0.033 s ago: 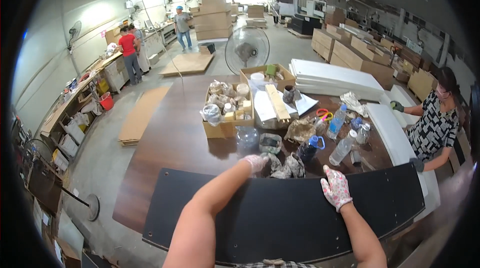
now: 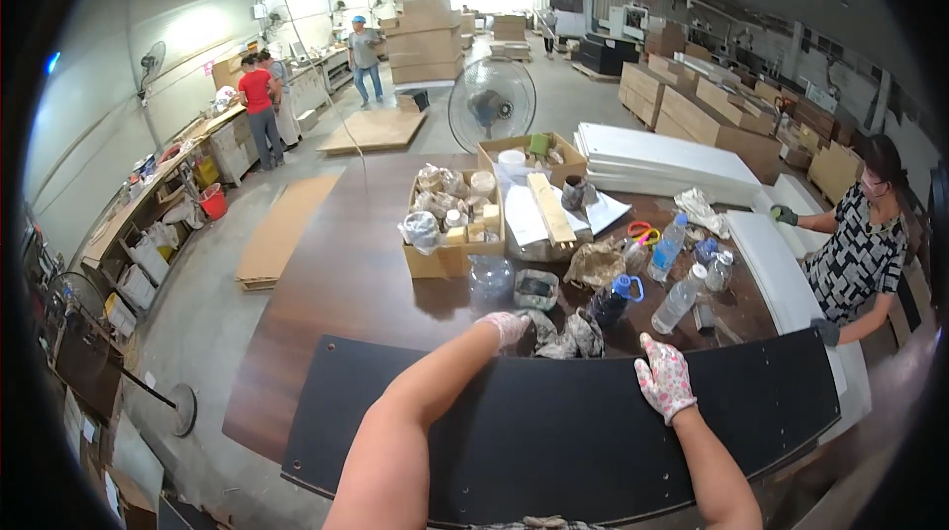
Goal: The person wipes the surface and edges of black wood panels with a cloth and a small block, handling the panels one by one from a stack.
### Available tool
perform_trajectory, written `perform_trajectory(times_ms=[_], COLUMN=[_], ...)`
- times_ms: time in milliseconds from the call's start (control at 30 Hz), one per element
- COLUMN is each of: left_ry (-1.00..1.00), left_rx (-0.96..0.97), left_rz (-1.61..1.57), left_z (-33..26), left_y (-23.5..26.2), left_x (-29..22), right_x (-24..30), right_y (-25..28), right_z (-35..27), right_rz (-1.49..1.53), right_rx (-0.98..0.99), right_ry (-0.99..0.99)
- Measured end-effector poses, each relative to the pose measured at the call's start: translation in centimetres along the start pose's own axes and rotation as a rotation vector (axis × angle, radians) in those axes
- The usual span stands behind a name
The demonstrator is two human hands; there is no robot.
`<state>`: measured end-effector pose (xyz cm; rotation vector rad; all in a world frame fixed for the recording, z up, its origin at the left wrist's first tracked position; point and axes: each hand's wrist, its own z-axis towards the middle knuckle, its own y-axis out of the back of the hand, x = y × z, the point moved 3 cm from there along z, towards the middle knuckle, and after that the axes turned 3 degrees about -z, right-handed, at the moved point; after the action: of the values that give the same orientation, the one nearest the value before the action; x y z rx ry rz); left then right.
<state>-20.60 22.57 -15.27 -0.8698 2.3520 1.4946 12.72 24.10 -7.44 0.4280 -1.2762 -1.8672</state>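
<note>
A long black panel (image 2: 563, 411) with small holes lies across the near side of the brown table. My left hand (image 2: 508, 328), in a patterned glove, reaches past its far edge and closes on the left end of a crumpled grey rag (image 2: 573, 335); its fingertips are partly hidden. My right hand (image 2: 665, 381), in a white glove with pink spots, rests open and flat on the panel by the far edge. Beyond the rag stand a dark bottle with a blue handle (image 2: 611, 303), a clear plastic bottle (image 2: 678, 303) and a small dark-filled tub (image 2: 536, 289).
A cardboard box (image 2: 435, 261) of wrapped jars sits behind the rag. A blue-labelled bottle (image 2: 667, 246) and scissors (image 2: 644, 232) lie to the right. White panels (image 2: 771, 258) line the right side, where a co-worker (image 2: 858, 233) has a gloved hand at the black panel's corner. A fan (image 2: 491, 107) stands beyond.
The view has tilted slightly, so the tabletop things sit a little lower. Both hands keep nearly the same places.
</note>
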Motion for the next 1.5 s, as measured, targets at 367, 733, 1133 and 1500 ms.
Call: perform_trajectory(times_ms=[367,733,1133,1500], left_ry=[-0.168,-0.683,-0.588,-0.213], left_rx=[-0.025,-0.676,-1.174,-0.409], left_rz=[0.416,-1.250,-1.152,-1.029], left_z=[2.2,-18.2,-38.8,-29.3], left_y=[0.0,14.7,11.4,-4.6], left_x=[5.8,1.4,-0.7,-5.0], right_x=[1.4,-0.3,-0.2,10.7], right_y=[-1.1,-0.8,-1.2,2.3], right_z=[0.9,0.8,1.0,-1.3], right_rz=[0.039,0.009,0.069,0.329], right_rx=[0.014,0.068,0.095,0.181], right_ry=[0.008,-0.010,-0.026,0.524])
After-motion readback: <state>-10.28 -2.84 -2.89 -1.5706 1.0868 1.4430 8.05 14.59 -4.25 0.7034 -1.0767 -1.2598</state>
